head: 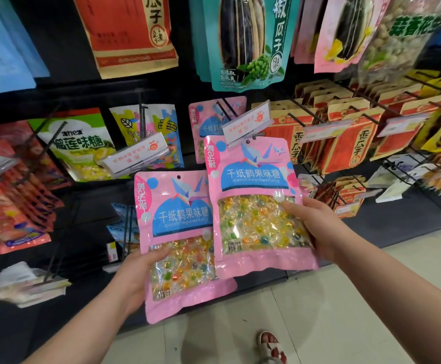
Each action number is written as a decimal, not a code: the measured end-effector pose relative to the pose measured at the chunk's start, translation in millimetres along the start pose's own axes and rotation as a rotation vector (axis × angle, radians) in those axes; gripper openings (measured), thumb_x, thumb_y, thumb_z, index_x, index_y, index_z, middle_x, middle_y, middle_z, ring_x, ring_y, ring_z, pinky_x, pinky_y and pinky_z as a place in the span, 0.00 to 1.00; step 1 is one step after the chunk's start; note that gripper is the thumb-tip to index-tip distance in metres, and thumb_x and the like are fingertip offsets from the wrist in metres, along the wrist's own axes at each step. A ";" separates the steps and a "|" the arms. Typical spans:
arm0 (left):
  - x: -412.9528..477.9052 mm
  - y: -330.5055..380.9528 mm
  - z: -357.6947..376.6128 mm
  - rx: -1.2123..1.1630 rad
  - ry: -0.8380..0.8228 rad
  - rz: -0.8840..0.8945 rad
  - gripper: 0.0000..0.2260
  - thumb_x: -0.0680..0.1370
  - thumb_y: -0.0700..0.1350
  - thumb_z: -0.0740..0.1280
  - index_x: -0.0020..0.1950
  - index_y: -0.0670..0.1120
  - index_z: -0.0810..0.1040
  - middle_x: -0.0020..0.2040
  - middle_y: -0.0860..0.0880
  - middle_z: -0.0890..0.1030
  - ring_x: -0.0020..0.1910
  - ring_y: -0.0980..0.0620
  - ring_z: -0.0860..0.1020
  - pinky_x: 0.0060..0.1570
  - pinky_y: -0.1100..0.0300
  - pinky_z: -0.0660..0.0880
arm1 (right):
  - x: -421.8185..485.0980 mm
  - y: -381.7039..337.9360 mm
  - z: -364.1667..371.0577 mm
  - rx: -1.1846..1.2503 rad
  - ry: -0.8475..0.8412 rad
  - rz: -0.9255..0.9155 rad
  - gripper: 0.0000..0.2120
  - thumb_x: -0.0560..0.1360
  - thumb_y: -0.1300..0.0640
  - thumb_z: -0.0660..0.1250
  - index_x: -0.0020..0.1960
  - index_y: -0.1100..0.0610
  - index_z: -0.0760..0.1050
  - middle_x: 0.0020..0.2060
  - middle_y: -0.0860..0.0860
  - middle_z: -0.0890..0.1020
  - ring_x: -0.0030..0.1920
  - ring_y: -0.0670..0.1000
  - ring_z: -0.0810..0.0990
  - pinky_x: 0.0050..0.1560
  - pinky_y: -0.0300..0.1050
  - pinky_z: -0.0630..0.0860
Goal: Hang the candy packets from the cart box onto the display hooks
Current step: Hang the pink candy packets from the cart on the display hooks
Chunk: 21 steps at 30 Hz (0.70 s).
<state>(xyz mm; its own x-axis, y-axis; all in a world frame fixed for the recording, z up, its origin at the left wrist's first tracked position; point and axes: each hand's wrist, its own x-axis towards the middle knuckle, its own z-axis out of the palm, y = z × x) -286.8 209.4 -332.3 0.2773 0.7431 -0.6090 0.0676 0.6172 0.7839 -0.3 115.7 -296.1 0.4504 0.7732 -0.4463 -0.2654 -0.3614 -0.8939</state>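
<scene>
My right hand (pixel 316 227) grips a pink candy packet (pixel 256 185) by its right edge. The packet's top hole is right at the tip of a display hook (pixel 227 109), just under that hook's white price tag (pixel 247 123). Another pink packet of the same kind (pixel 206 119) hangs further back on that hook. My left hand (pixel 135 277) holds a second pink candy packet (pixel 180 222) lower and to the left, away from any hook. The cart box is out of view.
Neighbouring hooks carry green durian candy bags (pixel 80 145), striped candy bags (pixel 159 127) and orange seed packets (pixel 350 137). Large seed bags (pixel 243 40) hang above. Pale floor tiles (pixel 319 311) lie below, with a sandalled foot (pixel 270 345).
</scene>
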 end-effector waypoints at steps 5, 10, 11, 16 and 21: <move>2.1 -4.1 1.1 0.015 0.010 -0.002 0.08 0.76 0.37 0.68 0.54 0.42 0.80 0.51 0.39 0.84 0.52 0.38 0.81 0.55 0.43 0.76 | 13.3 -4.1 1.5 -0.066 0.026 -0.003 0.11 0.75 0.54 0.69 0.56 0.57 0.75 0.49 0.57 0.84 0.49 0.59 0.84 0.48 0.55 0.81; 2.8 -8.3 -1.8 0.006 0.027 -0.005 0.08 0.76 0.37 0.67 0.54 0.41 0.79 0.49 0.39 0.85 0.49 0.38 0.82 0.49 0.46 0.77 | 32.9 -7.4 6.9 -0.094 0.039 -0.010 0.12 0.76 0.54 0.69 0.56 0.57 0.74 0.50 0.57 0.83 0.49 0.58 0.83 0.45 0.54 0.81; 3.1 -9.7 -3.0 0.003 0.029 0.001 0.07 0.76 0.37 0.67 0.54 0.41 0.79 0.46 0.40 0.86 0.47 0.39 0.83 0.47 0.47 0.77 | 38.2 -8.6 7.6 -0.101 0.041 -0.020 0.13 0.75 0.54 0.69 0.57 0.58 0.74 0.50 0.56 0.83 0.48 0.57 0.83 0.43 0.52 0.81; 4.9 -13.1 -7.3 -0.011 0.058 0.022 0.05 0.77 0.36 0.66 0.51 0.42 0.79 0.38 0.44 0.86 0.38 0.43 0.84 0.42 0.49 0.77 | 67.7 -11.8 12.5 -0.172 0.070 -0.064 0.11 0.74 0.53 0.70 0.55 0.55 0.74 0.49 0.54 0.82 0.50 0.57 0.82 0.53 0.59 0.79; 11.4 -18.1 -15.7 -0.021 0.093 0.018 0.07 0.76 0.36 0.66 0.52 0.41 0.79 0.41 0.41 0.86 0.38 0.42 0.85 0.43 0.48 0.77 | 97.9 -9.0 22.2 -0.181 0.089 -0.135 0.04 0.76 0.54 0.68 0.46 0.51 0.72 0.46 0.52 0.81 0.52 0.58 0.81 0.56 0.59 0.78</move>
<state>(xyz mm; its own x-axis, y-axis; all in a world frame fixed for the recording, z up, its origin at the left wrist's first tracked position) -299.9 210.8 -355.3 0.1884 0.7742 -0.6042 0.0431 0.6081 0.7927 27.3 206.3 -330.8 0.5468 0.7749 -0.3172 -0.0439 -0.3518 -0.9351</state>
